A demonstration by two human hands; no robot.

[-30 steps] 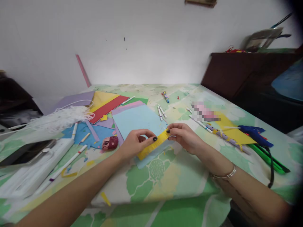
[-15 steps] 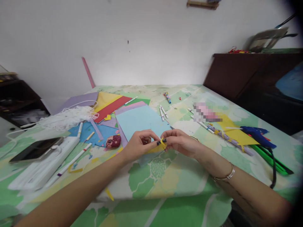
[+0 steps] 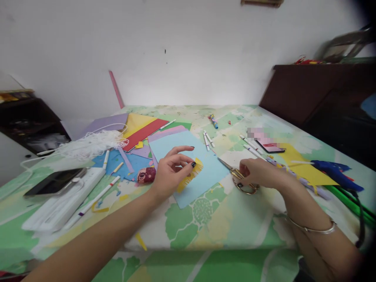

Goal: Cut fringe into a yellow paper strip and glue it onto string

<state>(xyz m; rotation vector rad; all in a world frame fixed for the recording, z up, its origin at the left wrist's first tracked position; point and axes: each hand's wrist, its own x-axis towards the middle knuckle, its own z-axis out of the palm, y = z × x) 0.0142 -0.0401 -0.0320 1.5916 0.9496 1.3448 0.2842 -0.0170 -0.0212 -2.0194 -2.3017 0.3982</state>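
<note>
On the light blue sheet point(image 3: 176, 145), a yellow fringed paper strip point(image 3: 190, 176) shows right by the thumb of my left hand point(image 3: 169, 172). Thumb and one curled finger pinch together at the strip, while the index finger stretches out above; the exact contact is partly hidden. Over to the right, my right hand point(image 3: 260, 172) has its fingers closed at the gold handles of a pair of scissors point(image 3: 235, 172). Their blades point up and left, near the blue sheet's right edge.
Left lie white cord point(image 3: 91, 145), a dark phone point(image 3: 54, 182), a white power strip point(image 3: 67, 199) and a red patterned pouch point(image 3: 146, 175). Several markers point(image 3: 209, 139) are scattered about. At right are a phone in pink point(image 3: 270, 143), yellow paper point(image 3: 308, 166) and a blue glue gun point(image 3: 335, 170).
My right hand has left the yellow strip and moved right to the scissors, which now show. The left hand stays by the strip with its index finger lifted. The view has shifted slightly.
</note>
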